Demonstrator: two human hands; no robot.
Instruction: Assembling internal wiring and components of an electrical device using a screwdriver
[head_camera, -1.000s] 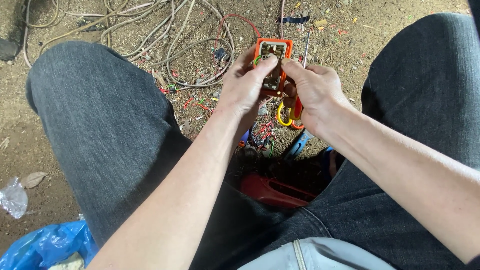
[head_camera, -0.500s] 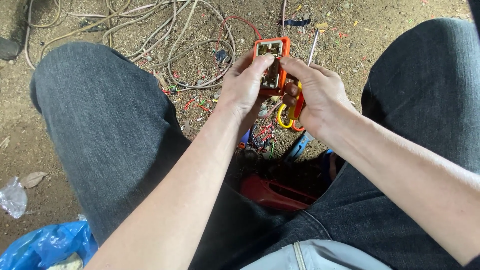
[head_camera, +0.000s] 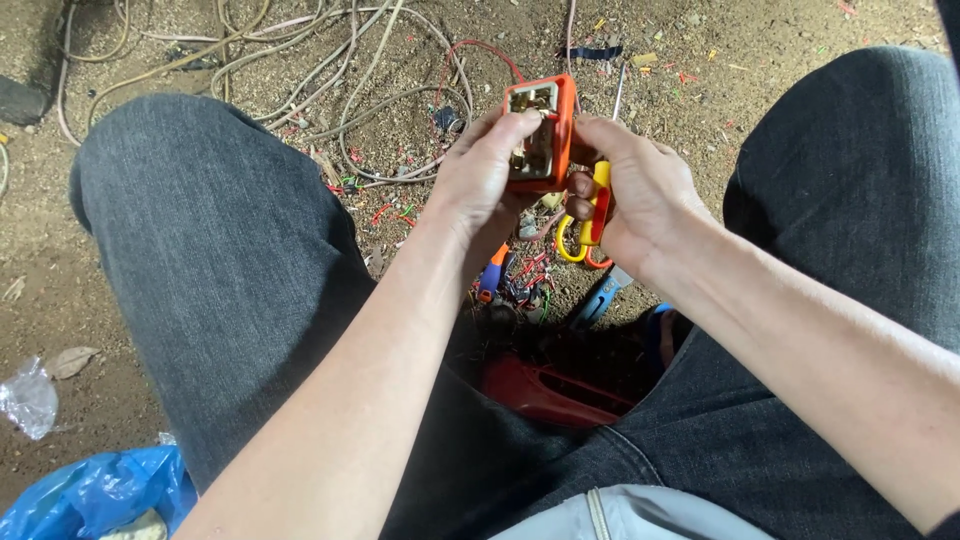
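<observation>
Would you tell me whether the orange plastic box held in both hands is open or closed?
Open: the orange plastic box shows metal parts inside, with no cover over them. The left hand and right hand grip it.

The orange box (head_camera: 540, 135) is now turning in the hands, its open face tilting leftward, and the left hand's (head_camera: 480, 185) thumb is pressing across it.

blue plastic bag (head_camera: 95, 490) at bottom left, crumpled clear wrapper (head_camera: 28, 397) above it
</observation>
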